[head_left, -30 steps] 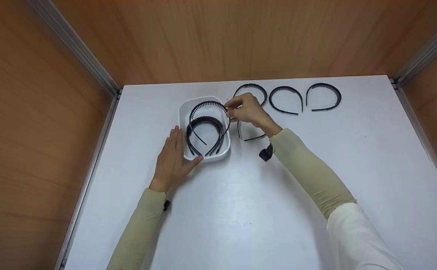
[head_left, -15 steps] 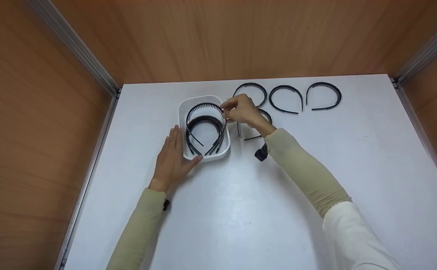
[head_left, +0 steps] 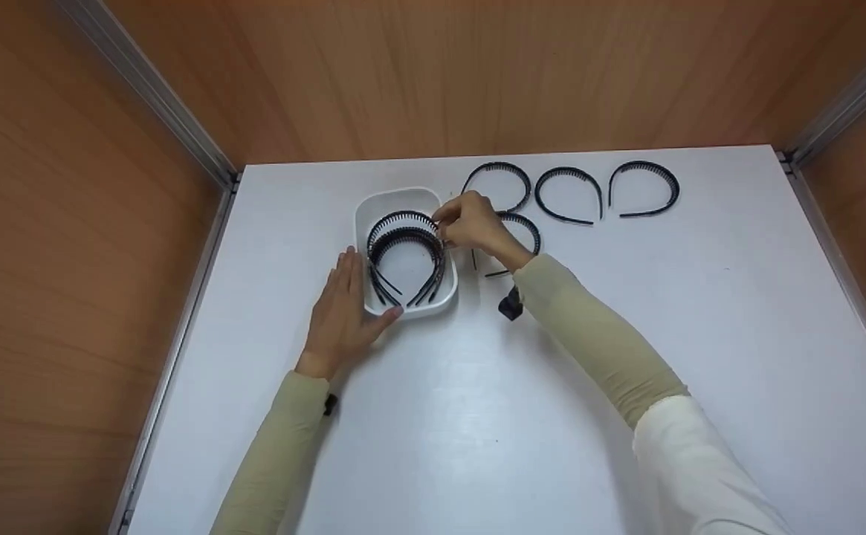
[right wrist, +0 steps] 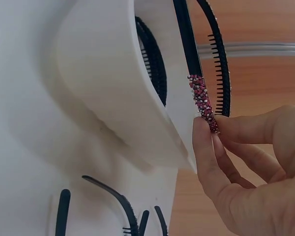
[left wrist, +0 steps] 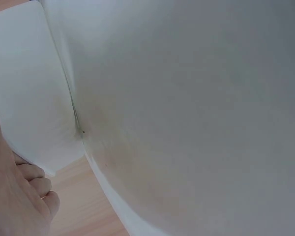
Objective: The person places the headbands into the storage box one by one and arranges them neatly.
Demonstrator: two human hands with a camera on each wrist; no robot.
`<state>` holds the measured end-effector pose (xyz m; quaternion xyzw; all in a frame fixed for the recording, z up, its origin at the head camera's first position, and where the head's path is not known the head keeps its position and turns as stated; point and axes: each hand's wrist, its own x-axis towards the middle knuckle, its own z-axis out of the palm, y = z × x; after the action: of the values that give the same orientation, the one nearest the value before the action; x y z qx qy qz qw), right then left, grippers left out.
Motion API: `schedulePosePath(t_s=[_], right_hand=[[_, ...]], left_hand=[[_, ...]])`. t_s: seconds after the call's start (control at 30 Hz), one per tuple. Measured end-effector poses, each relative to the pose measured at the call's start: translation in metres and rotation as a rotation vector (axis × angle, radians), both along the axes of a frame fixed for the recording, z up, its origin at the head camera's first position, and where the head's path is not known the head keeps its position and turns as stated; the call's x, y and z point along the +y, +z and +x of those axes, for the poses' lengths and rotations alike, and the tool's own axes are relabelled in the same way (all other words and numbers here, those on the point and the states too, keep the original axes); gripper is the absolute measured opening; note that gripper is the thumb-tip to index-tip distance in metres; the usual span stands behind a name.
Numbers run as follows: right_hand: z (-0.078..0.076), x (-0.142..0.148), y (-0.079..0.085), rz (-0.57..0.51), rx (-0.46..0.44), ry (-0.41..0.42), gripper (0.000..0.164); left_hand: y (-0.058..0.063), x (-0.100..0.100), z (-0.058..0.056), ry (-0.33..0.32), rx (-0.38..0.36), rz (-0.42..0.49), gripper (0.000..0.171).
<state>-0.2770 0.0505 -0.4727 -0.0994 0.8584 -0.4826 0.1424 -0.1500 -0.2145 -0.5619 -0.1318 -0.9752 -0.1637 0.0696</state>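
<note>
My right hand pinches a black toothed headband between thumb and fingertips. Pink and silver beading covers the band right at the fingertips in the right wrist view. This headband hangs over a white plastic tub, overlapping a nested stack of similar headbands inside it. My left hand lies along the tub's left wall with straight fingers, its thumb at the near corner. In the left wrist view, the left fingers rest against the white tub wall.
Right of the tub, several black headbands lie on the white table: one at the back, one in the middle, one at the far right. Another headband is partly hidden behind the right hand. Wooden panels enclose the table.
My right hand has moved slightly left and toward me, lowering the pinched headband closer over the stack in the tub. The left hand and tub have stayed put.
</note>
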Motion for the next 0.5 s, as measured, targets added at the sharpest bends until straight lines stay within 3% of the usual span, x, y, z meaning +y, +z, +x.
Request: schedulePosePath(t_s=[0.3,0.5], right_hand=[[0.000,-0.010,-0.002,0.145,0.100,0.017,0.034],[0.002,-0.018,-0.003,0.196,0.117,0.033,0.035]], left_hand=[[-0.001,0.000,0.000,-0.010,0.011,0.015,0.121],[-0.001,0.000,0.001,-0.015,0.013,0.018,0.120]])
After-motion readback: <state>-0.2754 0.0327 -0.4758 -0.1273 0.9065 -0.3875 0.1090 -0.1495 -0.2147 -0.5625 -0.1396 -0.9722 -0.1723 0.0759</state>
